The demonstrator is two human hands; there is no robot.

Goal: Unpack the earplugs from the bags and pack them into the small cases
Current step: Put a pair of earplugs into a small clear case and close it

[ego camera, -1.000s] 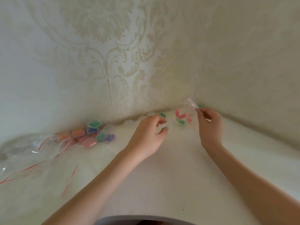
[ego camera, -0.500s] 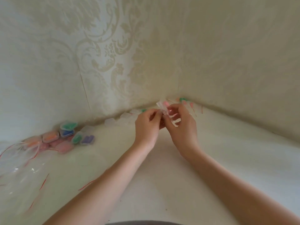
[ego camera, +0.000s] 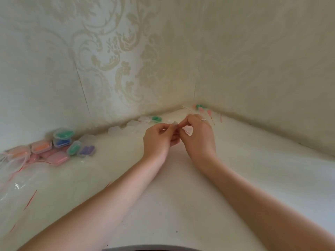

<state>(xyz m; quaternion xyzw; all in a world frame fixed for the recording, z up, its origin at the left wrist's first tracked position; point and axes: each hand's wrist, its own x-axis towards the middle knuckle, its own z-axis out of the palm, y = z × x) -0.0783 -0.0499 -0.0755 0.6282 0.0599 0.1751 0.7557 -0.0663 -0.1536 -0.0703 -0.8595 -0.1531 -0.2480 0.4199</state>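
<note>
Clear plastic, a small bag [ego camera: 188,130], is pinched between the left hand [ego camera: 159,140] and the right hand [ego camera: 196,136] above the white table [ego camera: 181,196]. Filled colored cases [ego camera: 61,144] cluster at nine o'clock; loose earplugs [ego camera: 200,106] lie at twelve o'clock in the corner.

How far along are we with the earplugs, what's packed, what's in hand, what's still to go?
Done: a cluster of filled cases sits at the left by the wall, with emptied bags beside it. In hand: the left hand and right hand together pinch a small clear bag, apparently opening it. Left: empty-looking clear cases along the wall and loose earplugs in the corner.
</note>
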